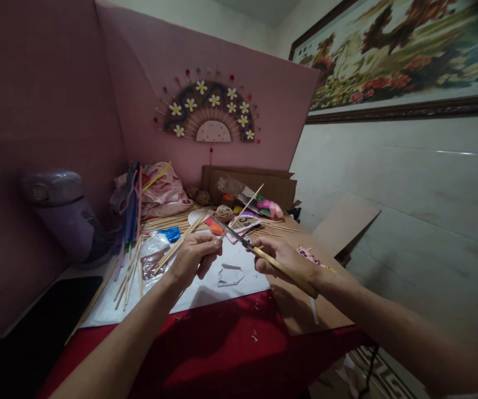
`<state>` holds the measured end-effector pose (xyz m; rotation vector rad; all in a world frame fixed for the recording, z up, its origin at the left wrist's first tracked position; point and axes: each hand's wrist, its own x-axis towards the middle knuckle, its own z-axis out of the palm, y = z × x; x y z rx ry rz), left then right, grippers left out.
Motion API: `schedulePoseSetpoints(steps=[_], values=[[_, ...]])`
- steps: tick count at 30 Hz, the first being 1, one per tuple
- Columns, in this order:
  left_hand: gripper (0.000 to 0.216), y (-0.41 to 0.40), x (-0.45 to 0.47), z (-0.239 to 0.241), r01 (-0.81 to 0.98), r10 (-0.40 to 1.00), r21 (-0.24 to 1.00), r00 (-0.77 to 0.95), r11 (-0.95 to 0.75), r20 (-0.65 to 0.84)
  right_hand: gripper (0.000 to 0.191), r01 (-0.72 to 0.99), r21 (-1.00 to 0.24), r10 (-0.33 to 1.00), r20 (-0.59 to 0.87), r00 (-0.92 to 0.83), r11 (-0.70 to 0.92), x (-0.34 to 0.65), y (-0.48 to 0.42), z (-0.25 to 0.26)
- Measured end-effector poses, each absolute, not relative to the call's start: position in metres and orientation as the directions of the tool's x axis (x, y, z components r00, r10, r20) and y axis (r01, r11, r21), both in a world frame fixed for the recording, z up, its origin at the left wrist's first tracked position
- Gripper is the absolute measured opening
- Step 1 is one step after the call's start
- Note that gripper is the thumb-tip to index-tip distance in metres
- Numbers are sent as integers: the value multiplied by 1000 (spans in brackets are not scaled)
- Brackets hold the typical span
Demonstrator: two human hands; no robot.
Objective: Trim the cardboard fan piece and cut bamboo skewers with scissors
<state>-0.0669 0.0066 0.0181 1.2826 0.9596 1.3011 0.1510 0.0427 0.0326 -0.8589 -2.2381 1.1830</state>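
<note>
My left hand (195, 256) pinches a thin bamboo stick (245, 208) that slants up and to the right over the table. My right hand (282, 260) grips a craft knife (259, 252) by its yellow wooden handle. Its dark blade points up-left and meets the stick just past my left fingertips. Both hands hover above a white sheet (205, 288) with a small paper scrap (229, 275) lying on it.
Several bamboo sticks (168, 238) lie spread at the left. A purple bottle (66, 213) stands far left, a crumpled pink bag (162, 194) and a cardboard box (259, 183) behind. A decorated fan (209, 113) hangs on the pink board. Red cloth (222, 343) covers the near table edge.
</note>
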Motion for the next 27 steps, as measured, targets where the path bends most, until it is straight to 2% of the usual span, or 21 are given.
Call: schedulePoseSetpoints(steps=[9,22,25,27], values=[[25,8,-67,17,-114,982,981,88,-155,166,55,314,-858,722,90,-686,406,149,45,28],[28,8,-71,14,-16,981,987,112,-159,160,44,352,-834,768,125,-629,424,146,36,23],[29,10,-68,12,56,977,978,77,-202,198,45,356,-838,778,123,-616,415,144,36,23],[28,10,-66,10,168,954,941,-2,-295,299,46,380,-827,795,127,-593,415,143,36,24]])
